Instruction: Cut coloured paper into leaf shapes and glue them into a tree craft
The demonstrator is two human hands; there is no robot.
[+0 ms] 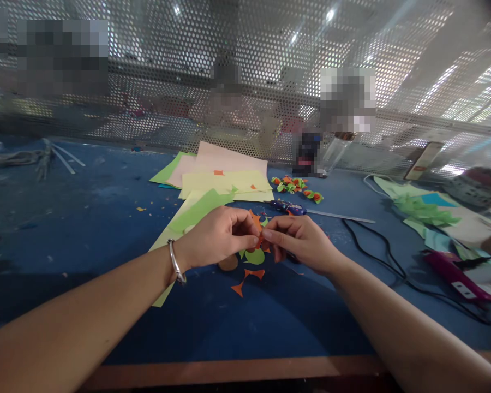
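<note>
My left hand (216, 237) and my right hand (300, 240) meet over the middle of the table, fingertips nearly touching. Both pinch at a small orange paper piece (260, 239), whose outline is mostly covered by the fingers. Beneath them lie a light green paper round (254, 256) and other orange and green cuttings. By my left hand's lower edge rests a brown disc (228, 263). An orange paper offcut with pointed ends (253, 273) is nearer to me. Just beyond the hands is a blue glue gun (287, 207) with a long translucent stick (339, 215) behind it.
Sheets of yellow (225, 183) and green paper (198, 210) spread beyond my left hand. Small orange-and-green curled paper pieces (288, 184) sit farther back. A black cable (387, 251) runs toward a purple power strip (458, 277) at right. A perforated metal screen (253, 71) borders the blue table.
</note>
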